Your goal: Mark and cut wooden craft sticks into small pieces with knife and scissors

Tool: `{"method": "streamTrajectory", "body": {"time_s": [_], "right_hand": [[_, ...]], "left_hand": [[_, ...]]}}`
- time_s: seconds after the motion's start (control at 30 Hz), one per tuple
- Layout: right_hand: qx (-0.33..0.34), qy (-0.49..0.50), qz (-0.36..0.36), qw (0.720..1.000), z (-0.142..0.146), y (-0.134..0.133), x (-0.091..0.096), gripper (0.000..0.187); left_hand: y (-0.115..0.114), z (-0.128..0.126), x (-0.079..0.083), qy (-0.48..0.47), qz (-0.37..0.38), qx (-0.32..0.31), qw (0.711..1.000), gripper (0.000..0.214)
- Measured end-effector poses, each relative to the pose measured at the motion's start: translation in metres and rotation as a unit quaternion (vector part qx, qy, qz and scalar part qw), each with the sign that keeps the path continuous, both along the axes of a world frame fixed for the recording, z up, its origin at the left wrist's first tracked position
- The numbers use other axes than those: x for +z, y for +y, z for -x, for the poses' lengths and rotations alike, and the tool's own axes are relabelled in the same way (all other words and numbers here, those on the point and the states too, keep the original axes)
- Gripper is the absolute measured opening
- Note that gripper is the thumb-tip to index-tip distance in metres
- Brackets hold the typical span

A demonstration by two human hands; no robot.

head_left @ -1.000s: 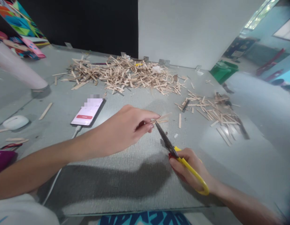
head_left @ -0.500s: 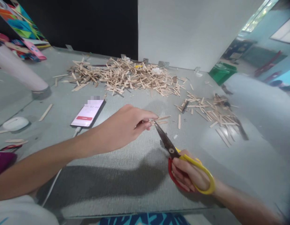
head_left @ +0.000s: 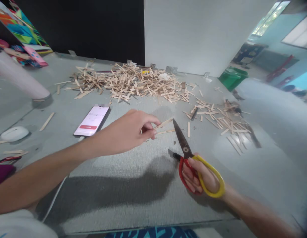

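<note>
My left hand (head_left: pixel 137 130) pinches a thin wooden stick (head_left: pixel 165 123) between its thumb and fingers, the stick pointing right. Just below it is a second wooden stick (head_left: pixel 166 131); whether the hand also touches that one I cannot tell. My right hand (head_left: pixel 197 173) is wrapped round the handles of a pair of scissors (head_left: pixel 185 148), one loop red and one yellow. The dark blades look closed, and their tip is at the far end of the upper stick. Partly hidden by the red loop, a small black-handled blade (head_left: pixel 175 154) lies on the table.
A large heap of short wooden sticks (head_left: pixel 133 82) lies at the back of the table. A smaller pile (head_left: pixel 230 122) is at the right, with a loose stick (head_left: pixel 188 129) nearer. On the left are a lit phone (head_left: pixel 92 120) on a cable, a white mouse (head_left: pixel 15 133) and a pale cylinder (head_left: pixel 21 76).
The scissors have moved right, from beside my left fingertips to the stick's far end. My left hand has drawn slightly left with the stick. The small black-handled blade shows more.
</note>
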State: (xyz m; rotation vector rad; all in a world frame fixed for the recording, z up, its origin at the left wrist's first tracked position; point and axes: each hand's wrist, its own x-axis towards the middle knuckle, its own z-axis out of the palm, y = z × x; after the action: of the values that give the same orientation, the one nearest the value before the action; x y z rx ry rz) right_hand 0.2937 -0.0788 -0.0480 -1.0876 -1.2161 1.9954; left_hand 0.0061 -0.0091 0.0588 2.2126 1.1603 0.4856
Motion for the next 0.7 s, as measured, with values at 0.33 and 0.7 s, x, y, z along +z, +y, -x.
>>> {"method": "streamTrajectory", "body": {"time_s": [0.33,0.7], "right_hand": [[0.090,-0.072,-0.079,0.990,0.001,-0.007,0.016,0.066],[0.077,-0.139,-0.035,0.987,0.005,-0.010,0.021,0.054]], "left_hand": [[-0.004,-0.004,-0.001,-0.048,0.051,-0.009,0.998,0.016],[-0.009,-0.008,0.004,-0.045,0.053,-0.026,0.997,0.008]]}}
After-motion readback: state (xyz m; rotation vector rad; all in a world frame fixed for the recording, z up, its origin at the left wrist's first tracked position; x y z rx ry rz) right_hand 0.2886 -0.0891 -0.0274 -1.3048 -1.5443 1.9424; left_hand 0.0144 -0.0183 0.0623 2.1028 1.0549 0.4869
